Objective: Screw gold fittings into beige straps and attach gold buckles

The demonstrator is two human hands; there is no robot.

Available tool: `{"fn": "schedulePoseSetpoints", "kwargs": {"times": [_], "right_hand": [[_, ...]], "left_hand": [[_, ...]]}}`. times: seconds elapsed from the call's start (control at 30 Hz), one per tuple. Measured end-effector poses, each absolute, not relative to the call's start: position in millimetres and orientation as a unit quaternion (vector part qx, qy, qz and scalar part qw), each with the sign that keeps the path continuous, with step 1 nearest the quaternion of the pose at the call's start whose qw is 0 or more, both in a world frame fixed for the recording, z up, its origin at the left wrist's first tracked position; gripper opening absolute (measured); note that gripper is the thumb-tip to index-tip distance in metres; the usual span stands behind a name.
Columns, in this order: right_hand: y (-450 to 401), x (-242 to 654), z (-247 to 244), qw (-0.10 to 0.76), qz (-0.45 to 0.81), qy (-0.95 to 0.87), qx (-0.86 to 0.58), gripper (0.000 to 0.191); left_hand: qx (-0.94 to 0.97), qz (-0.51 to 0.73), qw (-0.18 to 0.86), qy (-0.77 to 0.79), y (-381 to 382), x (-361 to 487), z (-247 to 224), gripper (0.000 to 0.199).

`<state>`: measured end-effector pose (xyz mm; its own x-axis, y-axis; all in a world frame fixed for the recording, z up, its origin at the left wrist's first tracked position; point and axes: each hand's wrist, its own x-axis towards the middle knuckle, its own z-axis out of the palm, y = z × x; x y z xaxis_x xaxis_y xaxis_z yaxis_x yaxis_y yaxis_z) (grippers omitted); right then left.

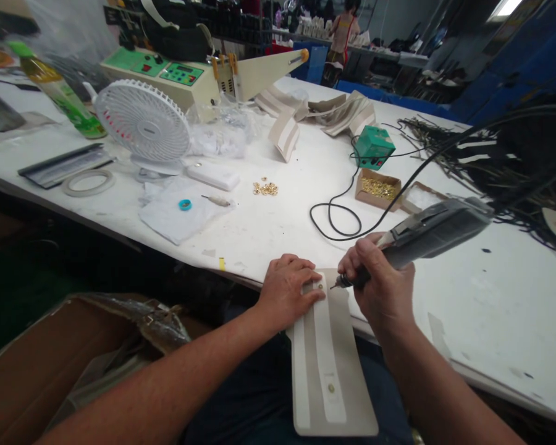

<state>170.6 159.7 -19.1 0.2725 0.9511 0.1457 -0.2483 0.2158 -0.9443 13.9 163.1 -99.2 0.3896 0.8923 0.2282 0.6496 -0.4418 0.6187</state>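
Observation:
A beige panel [352, 383] with paler strips lies over the table's front edge and my lap. Small metal fittings sit on its middle strip, one near the top and one near the bottom. My left hand [290, 290] presses on the panel's upper left, fingers apart around the upper fitting. In my right hand [384, 284] is a dark electric screwdriver [438, 228], fingers wrapped round its front end. Its thin tip points left, just above the panel, to the right of the upper fitting and apart from it. A black cable trails from the tool's rear.
On the white table [269, 228] are gold rings [265, 188], a box of gold pieces [377, 187], a green power box [374, 147], a looped cable, a white fan [143, 120] and a bottle [58, 93]. An open carton [41, 346] stands lower left. A person [343, 37] is far behind.

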Motion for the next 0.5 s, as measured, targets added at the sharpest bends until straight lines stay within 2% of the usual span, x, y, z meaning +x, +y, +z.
{"fn": "schedulePoseSetpoints", "kwargs": {"times": [0.23,0.5], "right_hand": [[160.1,162.4,-41.3,0.643,0.421,-0.435,-0.469,0.036],[159.1,162.6,-51.0,0.632,0.415,-0.451,-0.475,0.032]], "left_hand": [[0.81,0.268,0.22,0.473,162.9,11.8,-100.3,0.03],[0.81,0.271,0.224,0.47,162.8,11.9,-98.5,0.027]]}}
